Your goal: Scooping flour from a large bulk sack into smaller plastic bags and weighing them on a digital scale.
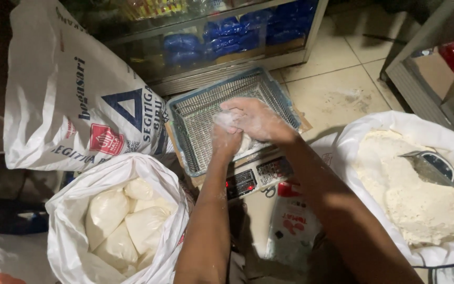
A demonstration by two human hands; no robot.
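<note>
Over basket (198,113), both hands' (240,129) grip closed on flour bag (246,143)

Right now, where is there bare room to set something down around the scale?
Bare tile floor lies between the basket, the glass cabinet and the open flour sack. Most of the basket mesh left of the left hand and right hand is bare too. Nearer the person it is crowded: the sack of filled bags, the scale and the printed sack.
</note>
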